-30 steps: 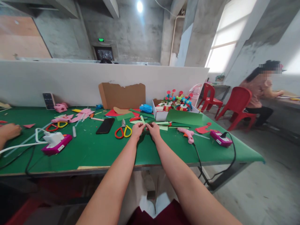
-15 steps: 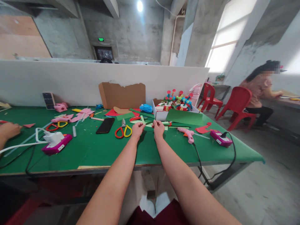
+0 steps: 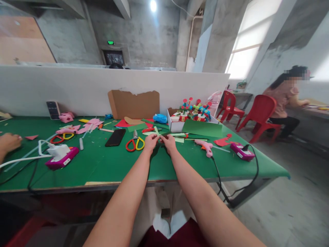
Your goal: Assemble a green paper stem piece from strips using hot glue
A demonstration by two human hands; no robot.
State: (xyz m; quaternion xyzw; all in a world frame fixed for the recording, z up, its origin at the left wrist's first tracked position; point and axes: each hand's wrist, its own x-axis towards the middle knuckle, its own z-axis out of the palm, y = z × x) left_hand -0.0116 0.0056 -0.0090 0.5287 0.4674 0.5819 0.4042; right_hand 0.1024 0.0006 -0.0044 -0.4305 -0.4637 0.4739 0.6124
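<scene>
I pinch green paper strips between left hand and right hand, the pale one's long axis pointing away, nearer my left.

Long surface with a smooth green covering. Left: a magenta plastic power block and thin pink paper scraps. Centre: a flat black rectangular phone, near metal scissors with one red and one yellow handle; pale green paper pieces. Rear: an open white cardboard box. Right: a pink plastic glue gun and an irregular red paper scrap.
</scene>
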